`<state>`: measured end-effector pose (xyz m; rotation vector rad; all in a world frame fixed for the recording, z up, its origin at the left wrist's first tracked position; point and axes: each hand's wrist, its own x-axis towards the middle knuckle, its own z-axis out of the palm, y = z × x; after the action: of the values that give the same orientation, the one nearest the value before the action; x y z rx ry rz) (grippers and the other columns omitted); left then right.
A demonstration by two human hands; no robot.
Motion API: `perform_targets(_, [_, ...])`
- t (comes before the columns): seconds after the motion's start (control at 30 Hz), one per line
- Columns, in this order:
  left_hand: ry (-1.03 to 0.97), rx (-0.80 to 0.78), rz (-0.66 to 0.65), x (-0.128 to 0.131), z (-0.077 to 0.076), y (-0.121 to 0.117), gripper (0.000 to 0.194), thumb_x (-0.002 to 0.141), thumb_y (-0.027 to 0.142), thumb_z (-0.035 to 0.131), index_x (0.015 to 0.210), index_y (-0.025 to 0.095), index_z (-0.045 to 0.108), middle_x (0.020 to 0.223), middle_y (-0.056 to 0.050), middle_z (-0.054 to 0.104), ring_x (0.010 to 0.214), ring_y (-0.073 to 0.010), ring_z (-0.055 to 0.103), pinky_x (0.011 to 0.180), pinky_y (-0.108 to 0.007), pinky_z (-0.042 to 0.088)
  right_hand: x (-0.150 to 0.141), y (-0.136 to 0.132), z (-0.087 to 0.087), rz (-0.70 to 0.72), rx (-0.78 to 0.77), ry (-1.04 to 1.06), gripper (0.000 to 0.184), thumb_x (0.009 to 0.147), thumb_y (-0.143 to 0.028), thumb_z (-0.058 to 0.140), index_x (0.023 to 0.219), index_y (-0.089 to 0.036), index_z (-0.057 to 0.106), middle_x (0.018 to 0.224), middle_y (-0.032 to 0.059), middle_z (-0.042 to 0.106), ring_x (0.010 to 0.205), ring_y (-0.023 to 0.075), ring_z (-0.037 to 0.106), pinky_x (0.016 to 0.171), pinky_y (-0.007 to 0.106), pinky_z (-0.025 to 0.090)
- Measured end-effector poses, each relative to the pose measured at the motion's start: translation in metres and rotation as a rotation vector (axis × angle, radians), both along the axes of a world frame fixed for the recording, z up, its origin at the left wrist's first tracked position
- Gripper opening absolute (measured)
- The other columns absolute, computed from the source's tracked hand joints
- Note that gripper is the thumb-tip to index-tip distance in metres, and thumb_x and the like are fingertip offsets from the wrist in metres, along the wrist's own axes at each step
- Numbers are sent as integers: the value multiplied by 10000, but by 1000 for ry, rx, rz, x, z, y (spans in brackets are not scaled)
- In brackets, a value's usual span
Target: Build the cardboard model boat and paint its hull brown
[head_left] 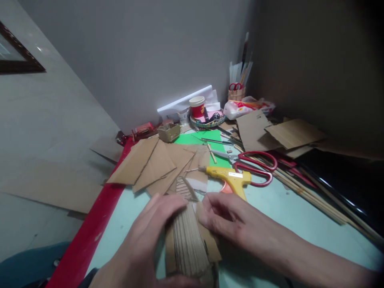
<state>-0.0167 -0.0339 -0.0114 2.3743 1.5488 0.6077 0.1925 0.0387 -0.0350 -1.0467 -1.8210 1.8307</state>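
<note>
A ridged cardboard piece (pixel 189 240) with stripped corrugation lies in front of me, flanked by smooth cardboard along its edges. Around its left side curves my left hand (pixel 144 236), fingers at the far end and thumb at the near end. My right hand (pixel 231 218) is closed at the right edge, fingertips pinching the brown cardboard strip (pixel 211 242) there. A small ridged cardboard scrap (pixel 183 188) sits just beyond the fingers. Behind my right hand rests a yellow glue gun (pixel 229 176), its nozzle pointing left. Red-handled scissors (pixel 255 164) lie partly open behind it.
Cardboard sheets (pixel 144 164) overlap at the left, others (pixel 294 134) at the right. Thin wooden sticks (pixel 309 194) lie beside a black object (pixel 342 184). At the back are a green sheet (pixel 219 150), a small cardboard box (pixel 169 133), a red cup (pixel 197 108) and a holder (pixel 237 95) with scissors.
</note>
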Motion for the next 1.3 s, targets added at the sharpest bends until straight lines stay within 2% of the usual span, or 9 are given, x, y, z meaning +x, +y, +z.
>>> perform_targets(0.13, [1,20,-13,1,-1,0,929,620,440,871,1373,367,332,1333,-61,576,1182,-322,552,942,-398,525,-1,2,0,11,24,-48,249,952,-300,554,743,-183,485,645,-42,442,597,103,386,504,217,298])
perform_targets(0.27, [38,7,40,0,-3,-3,921,631,504,854,1379,383,329,1368,-60,568,1221,-332,545,1027,-454,479,-3,2,1,3,20,-82,250,965,-279,542,743,-178,488,644,-47,437,605,101,389,522,226,304])
perform_targets(0.43, [43,12,48,-7,-7,-4,869,699,565,780,1412,384,316,1374,-53,584,1217,-334,568,1077,-539,437,1,2,-1,32,16,13,262,982,-321,529,767,-175,501,657,-47,488,605,92,415,530,223,309])
perform_targets(0.5, [43,32,26,-9,-7,-3,897,682,541,803,1415,360,317,1338,-69,602,1161,-337,598,1030,-536,481,3,2,0,35,21,22,282,985,-353,534,769,-173,512,665,-44,520,601,88,422,523,221,301])
perform_targets(0.67, [0,40,72,-10,-3,-1,912,641,438,860,1386,387,336,1267,-46,609,1041,-294,625,846,-422,580,6,-1,11,51,52,-62,319,967,-397,542,741,-174,512,648,-38,514,600,94,429,518,225,297])
perform_targets(0.87, [-62,63,99,-8,-5,2,910,629,391,872,1374,397,351,1305,-40,595,1112,-305,596,899,-443,559,1,-4,10,107,185,-175,387,976,-415,463,669,-181,481,651,-13,519,625,125,472,550,257,325])
perform_targets(1.03, [-68,33,135,-9,-11,0,965,587,355,895,1378,414,345,1338,-26,586,1150,-324,570,964,-515,520,-1,-5,3,106,117,-175,413,991,-425,442,664,-181,505,655,-6,568,632,131,510,584,263,360])
perform_targets(1.13, [-61,-26,181,-8,-13,-2,930,617,338,882,1367,439,341,1366,-12,564,1202,-328,537,1000,-548,480,-1,-4,1,99,85,-150,391,979,-386,473,651,-176,508,628,-16,557,604,120,494,575,253,354])
perform_targets(1.3, [-75,-53,155,-9,-11,0,801,705,394,826,1352,423,356,1374,-10,541,1190,-280,530,966,-454,494,-3,-3,1,92,58,-163,366,978,-336,482,654,-169,513,630,-19,564,598,111,489,570,244,351])
